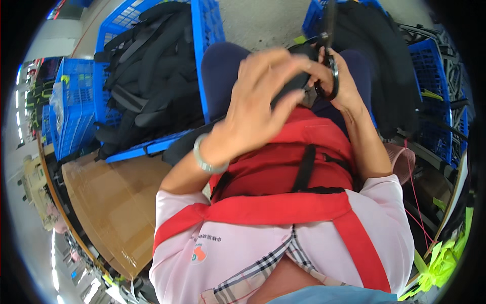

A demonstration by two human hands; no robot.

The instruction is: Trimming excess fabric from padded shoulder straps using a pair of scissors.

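Black-handled scissors (pixel 334 83) are in my right hand (pixel 344 86), whose fingers close round the finger loops. Their dark blade points up and away from me. A black padded piece (pixel 291 86) lies over my lap, partly hidden behind my left hand. My left hand (pixel 258 101) is raised over my lap, slightly smeared by motion, with thumb and fingers apart. Its fingertips come close to the scissors; whether they touch the black piece cannot be made out.
A blue crate (pixel 200 61) at the left is heaped with black padded pieces (pixel 157 71). More black pieces (pixel 390 66) hang over a crate at the right, beside another blue crate (pixel 430 66). A cardboard box (pixel 111 202) stands near my left elbow. Yellow-green strips (pixel 445 263) lie at lower right.
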